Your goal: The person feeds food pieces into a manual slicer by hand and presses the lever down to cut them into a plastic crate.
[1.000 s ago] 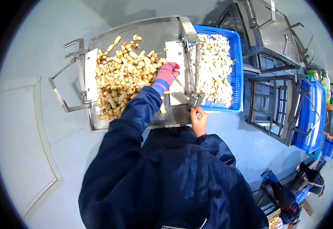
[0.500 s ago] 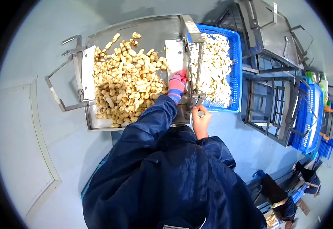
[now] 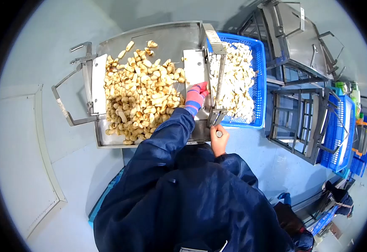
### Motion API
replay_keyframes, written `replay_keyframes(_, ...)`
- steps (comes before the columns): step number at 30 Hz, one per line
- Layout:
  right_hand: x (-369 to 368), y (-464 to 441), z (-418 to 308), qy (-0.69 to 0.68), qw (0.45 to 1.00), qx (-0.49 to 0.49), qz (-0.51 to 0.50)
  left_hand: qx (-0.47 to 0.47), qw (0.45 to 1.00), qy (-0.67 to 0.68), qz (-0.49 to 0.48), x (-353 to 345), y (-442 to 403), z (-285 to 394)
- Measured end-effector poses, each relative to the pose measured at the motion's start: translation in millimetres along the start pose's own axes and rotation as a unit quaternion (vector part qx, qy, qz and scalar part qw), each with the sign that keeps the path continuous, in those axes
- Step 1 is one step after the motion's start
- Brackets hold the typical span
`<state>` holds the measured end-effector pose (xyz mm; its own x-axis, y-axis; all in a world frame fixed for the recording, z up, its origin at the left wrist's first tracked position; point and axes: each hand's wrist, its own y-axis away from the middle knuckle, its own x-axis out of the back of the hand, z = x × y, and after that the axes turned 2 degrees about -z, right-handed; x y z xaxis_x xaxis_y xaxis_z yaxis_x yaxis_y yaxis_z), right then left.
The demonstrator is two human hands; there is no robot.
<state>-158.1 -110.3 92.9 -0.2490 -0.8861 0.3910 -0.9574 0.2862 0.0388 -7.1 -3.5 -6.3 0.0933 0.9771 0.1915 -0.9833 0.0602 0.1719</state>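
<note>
My left hand [image 3: 196, 97], in a pink and blue striped glove, rests by the white board [image 3: 195, 67] beside the cutter. Its fingers are pinched together close to the blade's edge; whatever they hold is hidden. Bare fingers of my right hand [image 3: 219, 143] wrap around the cutter handle [image 3: 219, 134], whose round end shows. The long metal blade arm [image 3: 221, 77] extends away from that handle. Left of my gloved hand, whole pale-brown mushrooms [image 3: 143, 90] are heaped on the metal tray [image 3: 166, 40]. Cut white mushroom pieces [image 3: 236, 80] fill the blue basket [image 3: 260, 84] to the right.
A second white board [image 3: 99, 84] and a bent metal bracket [image 3: 72, 119] flank the tray's left side. Metal frames [image 3: 297, 119] and stacked blue crates [image 3: 339, 138] stand at right. Another person [image 3: 294, 224] is at the lower right.
The view has shifted slightly, so the tray sits lower. My left fingers have edged right toward the blade, and my right hand has drawn the handle slightly toward me. The person at lower right has moved.
</note>
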Motion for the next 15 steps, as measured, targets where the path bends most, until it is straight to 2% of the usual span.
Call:
replay_keyframes(1,5.0,-6.9,-20.5,-0.001,1.0,-0.013,0.004,-0.003,1.0,0.018,0.002,-1.0,0.6,-7.9)
replay_keyframes(3,14.4,-16.8,-76.3,0.001,0.998,-0.058,0.011,-0.038,0.999,-0.029,0.002,-4.4,-4.9,-28.3)
replay_keyframes(4,15.3,-16.1,-70.0,0.006,0.997,-0.079,-0.007,-0.033,0.999,-0.005,0.022,-8.6,-5.5,-35.1)
replay_keyframes(7,-1.0,3.4,12.1,0.0,1.0,0.006,0.004,-0.02,1.0,-0.014,0.009,-3.5,-0.8,-13.5)
replay_keyframes(8,-1.8,3.9,20.1,-0.011,1.0,0.01,-0.004,-0.016,1.0,-0.017,0.004,-1.0,2.1,-3.3)
replay_keyframes(10,3.8,-6.6,-9.9,0.011,1.0,0.022,0.018,-0.026,0.998,0.047,0.022,-13.8,-22.7,-46.9)
replay_keyframes(11,8.1,-8.2,-33.2,0.023,0.999,0.018,0.028,-0.05,0.997,-0.055,0.016,-6.5,-10.7,-25.2)
replay_keyframes(12,13.0,-14.9,-54.3,0.021,0.999,-0.034,0.002,-0.075,0.985,-0.155,0.015,1.3,1.8,-1.1)
replay_keyframes(13,14.5,-17.6,-61.9,0.005,0.999,-0.05,-0.005,-0.041,0.997,-0.066,-0.006,-2.1,0.1,-8.8)
replay_keyframes(15,5.0,-6.7,-29.5,0.018,0.999,0.023,0.04,-0.062,0.988,-0.142,0.004,1.0,-0.8,-9.7)
